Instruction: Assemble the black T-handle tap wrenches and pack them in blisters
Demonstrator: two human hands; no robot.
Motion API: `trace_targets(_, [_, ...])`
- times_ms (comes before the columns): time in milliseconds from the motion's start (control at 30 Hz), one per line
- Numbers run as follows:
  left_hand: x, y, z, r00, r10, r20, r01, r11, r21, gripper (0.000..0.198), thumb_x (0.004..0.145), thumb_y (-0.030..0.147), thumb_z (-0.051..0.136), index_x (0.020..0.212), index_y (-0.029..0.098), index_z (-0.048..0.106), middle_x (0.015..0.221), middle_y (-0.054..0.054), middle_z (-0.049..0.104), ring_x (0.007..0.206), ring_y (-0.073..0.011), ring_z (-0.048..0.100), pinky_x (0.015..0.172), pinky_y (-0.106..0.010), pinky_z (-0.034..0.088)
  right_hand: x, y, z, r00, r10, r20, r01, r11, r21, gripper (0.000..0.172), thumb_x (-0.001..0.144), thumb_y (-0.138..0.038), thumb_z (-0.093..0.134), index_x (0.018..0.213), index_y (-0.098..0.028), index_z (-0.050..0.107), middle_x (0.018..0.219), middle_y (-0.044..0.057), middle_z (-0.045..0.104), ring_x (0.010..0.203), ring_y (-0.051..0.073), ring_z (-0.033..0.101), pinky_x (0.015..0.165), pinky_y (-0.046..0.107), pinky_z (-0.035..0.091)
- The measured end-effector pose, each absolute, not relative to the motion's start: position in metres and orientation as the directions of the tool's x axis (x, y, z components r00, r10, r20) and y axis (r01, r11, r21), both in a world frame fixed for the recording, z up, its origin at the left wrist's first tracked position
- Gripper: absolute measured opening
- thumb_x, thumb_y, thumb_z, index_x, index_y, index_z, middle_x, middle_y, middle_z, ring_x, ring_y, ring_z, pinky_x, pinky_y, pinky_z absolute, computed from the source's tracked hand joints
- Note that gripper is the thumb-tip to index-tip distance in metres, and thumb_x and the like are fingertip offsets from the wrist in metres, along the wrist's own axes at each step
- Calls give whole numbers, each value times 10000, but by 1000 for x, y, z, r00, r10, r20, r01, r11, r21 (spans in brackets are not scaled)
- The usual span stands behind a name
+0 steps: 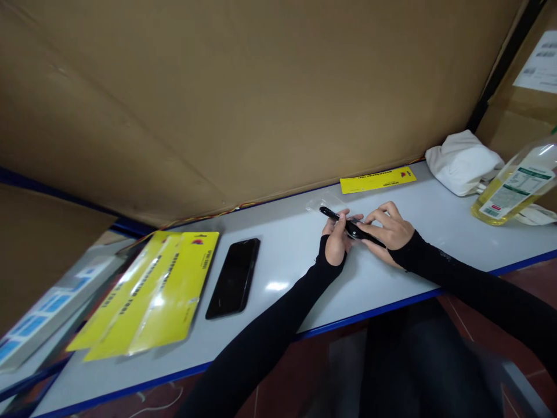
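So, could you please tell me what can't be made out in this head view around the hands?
- Black tool: its middle is hidden by the left hand and right hand; what it is stays unclear.
- Clear bag: too faint to tell its contents.
- Yellow card: print too small to read.
- Bottle: its top is cut off by the right edge.
- Blue-and-white strip: blurred, cut off by the left edge.

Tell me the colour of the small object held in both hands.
Glossy black small object, between the left hand and right hand; head view.
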State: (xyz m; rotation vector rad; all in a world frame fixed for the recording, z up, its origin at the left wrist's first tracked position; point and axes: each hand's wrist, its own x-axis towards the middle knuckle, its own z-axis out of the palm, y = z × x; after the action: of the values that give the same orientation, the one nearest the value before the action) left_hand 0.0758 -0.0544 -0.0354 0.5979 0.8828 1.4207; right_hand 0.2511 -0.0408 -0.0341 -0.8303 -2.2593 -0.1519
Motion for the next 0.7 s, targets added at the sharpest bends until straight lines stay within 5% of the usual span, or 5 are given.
trace_targets(133, [77,-55,-35,-63,986,-157,-576,92,812,708,677,597,946,1144,180,614,1022,-139,806,1057,-350,773,898,-510,624,247,-41,-37,-453,517,726,614,772,-166,239,948,-174,678,1159,-235,773,943,91,773,988,279,600,674,383,564])
trace_targets(233, [80,-55,-34,-87,983,-158,-589,77,805,747,635,635,954,1112,167,620,914,-113,790,1002,-352,780,873,-512,632,247,-45,-29,-371,596,713,556,757,-344,267,934,-165,675,1177,-229,766,888,65,779,878,237,636,682,353,558])
trace_targets(467, [84,-59,-32,-55,991,-120,-592,65,804,690,659,510,983,1123,189,585,951,-88,783,1001,-343,784,902,-530,626,244,-53,-6,-248,928,279,326,351,-877,225,808,-309,765,987,-172,752,737,34,780,515,110,520,472,245,336])
trace_targets(700, [82,-60,-32,-23,996,-81,-592,51,804,706,651,435,998,1156,195,566,1049,-125,797,1076,-357,771,937,-556,611,242,-54,-5,-252,930,269,326,343,-881,248,827,-426,777,880,-185,790,811,68,805,612,146,608,496,267,325])
